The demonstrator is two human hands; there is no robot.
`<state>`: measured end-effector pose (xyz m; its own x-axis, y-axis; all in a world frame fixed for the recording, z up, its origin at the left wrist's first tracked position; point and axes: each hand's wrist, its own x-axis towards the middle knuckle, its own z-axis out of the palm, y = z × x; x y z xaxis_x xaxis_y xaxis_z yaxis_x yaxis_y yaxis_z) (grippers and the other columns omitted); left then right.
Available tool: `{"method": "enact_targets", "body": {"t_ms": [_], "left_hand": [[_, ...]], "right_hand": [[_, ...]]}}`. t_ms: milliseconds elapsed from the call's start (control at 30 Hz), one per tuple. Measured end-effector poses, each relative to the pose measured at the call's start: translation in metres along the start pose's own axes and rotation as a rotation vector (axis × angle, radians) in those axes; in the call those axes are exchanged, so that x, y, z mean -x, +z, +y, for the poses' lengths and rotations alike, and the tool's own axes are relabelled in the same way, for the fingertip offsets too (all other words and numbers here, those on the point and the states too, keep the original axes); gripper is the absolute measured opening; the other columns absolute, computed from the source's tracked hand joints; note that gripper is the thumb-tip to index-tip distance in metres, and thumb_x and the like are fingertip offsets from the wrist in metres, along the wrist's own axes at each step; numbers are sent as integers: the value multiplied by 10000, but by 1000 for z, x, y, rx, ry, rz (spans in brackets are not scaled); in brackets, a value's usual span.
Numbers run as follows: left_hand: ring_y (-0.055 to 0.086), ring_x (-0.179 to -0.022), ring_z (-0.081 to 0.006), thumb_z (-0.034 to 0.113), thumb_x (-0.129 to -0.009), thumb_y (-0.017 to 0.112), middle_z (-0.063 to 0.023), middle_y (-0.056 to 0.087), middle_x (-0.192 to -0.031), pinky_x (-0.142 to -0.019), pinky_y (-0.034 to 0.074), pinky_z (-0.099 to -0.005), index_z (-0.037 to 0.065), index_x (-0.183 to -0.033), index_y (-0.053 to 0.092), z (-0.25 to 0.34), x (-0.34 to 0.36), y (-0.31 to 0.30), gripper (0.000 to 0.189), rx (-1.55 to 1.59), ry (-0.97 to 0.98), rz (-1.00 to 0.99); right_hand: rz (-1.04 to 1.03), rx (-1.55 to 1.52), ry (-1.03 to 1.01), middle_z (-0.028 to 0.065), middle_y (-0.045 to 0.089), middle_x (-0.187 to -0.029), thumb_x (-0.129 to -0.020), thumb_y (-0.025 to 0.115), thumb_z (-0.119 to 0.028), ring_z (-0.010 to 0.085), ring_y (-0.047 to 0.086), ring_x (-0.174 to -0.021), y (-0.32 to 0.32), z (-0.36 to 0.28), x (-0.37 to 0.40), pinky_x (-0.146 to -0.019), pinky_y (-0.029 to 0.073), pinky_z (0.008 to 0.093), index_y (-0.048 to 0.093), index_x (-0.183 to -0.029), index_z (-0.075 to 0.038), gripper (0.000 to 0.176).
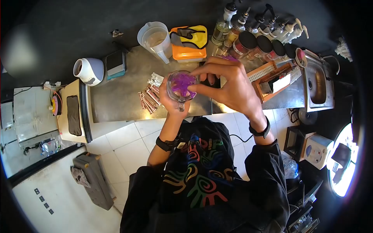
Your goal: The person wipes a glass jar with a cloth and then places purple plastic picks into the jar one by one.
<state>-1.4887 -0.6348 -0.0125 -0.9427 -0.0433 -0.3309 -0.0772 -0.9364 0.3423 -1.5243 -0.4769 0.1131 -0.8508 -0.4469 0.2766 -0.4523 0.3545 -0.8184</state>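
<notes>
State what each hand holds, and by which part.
The left hand cups a clear glass from below, round its side and base. The right hand pinches the purple piece inside the glass by its near edge, at the rim.

Purple piece [182, 84], seemingly clear glass [179, 90].

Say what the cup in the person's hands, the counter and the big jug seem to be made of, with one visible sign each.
Cup: clear glass or hard plastic, glossy; the purple piece inside shows through its wall. Counter: probably stainless steel, brushed grey with dull reflections. Jug: likely translucent plastic, milky and matte, its contents showing dimly.
</notes>
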Motion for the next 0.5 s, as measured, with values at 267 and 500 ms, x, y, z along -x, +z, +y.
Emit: {"method": "enact_targets", "body": {"t_ms": [267, 500], "left_hand": [[586, -994, -270, 469, -879, 446, -137, 617, -1046, -843, 498, -414, 41, -1113, 565, -4, -9, -13, 502, -30, 118, 5], [618, -984, -234, 391, -934, 391, -111, 634, -1019, -851, 512, -376, 60, -1111, 551, 3, -1, -16, 409, -18, -30, -55]], "right_hand": [[74, -28, -49, 119, 646, -851, -770, 711, -108, 276, 652, -737, 4, -8, 3, -655, 514, 330, 696, -935, 2, 199], [-76, 31, -41, 132, 568, -1098, -696, 800, -257, 281, 592, -909, 1, -8, 2, -771, 489, 364, 578, -1215, -41, 604]]}}
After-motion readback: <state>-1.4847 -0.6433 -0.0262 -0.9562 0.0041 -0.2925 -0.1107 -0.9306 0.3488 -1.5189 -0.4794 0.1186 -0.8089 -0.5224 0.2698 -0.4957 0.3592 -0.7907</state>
